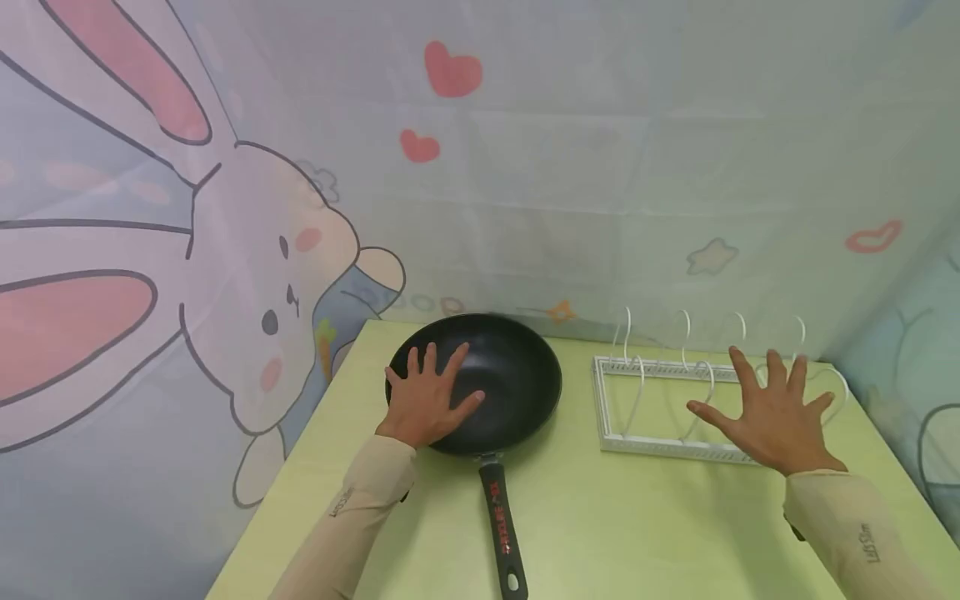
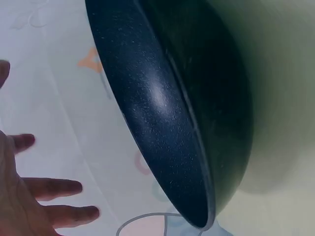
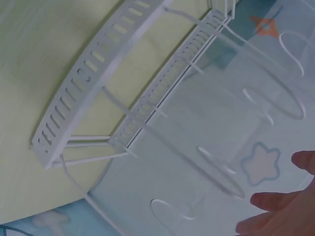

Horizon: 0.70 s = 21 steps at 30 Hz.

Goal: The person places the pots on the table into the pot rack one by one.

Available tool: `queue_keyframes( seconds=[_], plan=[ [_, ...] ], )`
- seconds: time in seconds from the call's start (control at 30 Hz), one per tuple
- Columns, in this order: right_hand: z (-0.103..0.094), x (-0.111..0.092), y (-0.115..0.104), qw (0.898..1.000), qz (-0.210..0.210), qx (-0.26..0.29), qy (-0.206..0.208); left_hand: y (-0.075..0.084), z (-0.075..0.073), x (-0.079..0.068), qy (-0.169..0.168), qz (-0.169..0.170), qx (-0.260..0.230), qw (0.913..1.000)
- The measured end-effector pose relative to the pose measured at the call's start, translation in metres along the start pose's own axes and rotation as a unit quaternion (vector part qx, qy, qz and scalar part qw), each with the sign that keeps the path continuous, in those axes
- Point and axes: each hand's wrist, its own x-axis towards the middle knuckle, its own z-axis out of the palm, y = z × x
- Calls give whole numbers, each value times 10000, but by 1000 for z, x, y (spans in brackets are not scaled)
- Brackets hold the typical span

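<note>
A black frying pan (image 1: 517,383) lies on the green table, its handle (image 1: 499,525) with red lettering pointing toward the near edge. Over the pan's left half hovers my left hand (image 1: 423,404), fingers spread and straight, holding nothing. The left wrist view shows those fingers apart from the pan's rim (image 2: 197,142). At the right stands a white rack (image 1: 675,448) with a slotted rectangular base and upright curved wire loops. My right hand (image 1: 783,417), also spread wide with nothing in it, is over the rack's right end and hides part of it. Slotted rails (image 3: 93,69) show in the right wrist view.
The green table (image 1: 570,533) meets a cloth backdrop (image 1: 562,167) printed with a rabbit, hearts and stars behind it. More printed cloth (image 1: 915,367) hangs along the right side. The pan stands left of the rack, with a strip of tabletop between them.
</note>
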Motion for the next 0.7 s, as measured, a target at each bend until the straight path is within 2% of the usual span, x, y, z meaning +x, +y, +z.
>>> queue_keyframes(
  seconds=[0.3,0.47,0.7],
  plan=[
    [7,-4,-13,9995,142,-4,290,13,1,-23,-226,-299,-102,9992],
    [9,-9,-15,9983,292,42,507,20,5,-35,-18,-288,-127,9995],
    [14,-18,-21,9971,419,205,593,26,13,-63,344,-314,-196,9987]
  ],
)
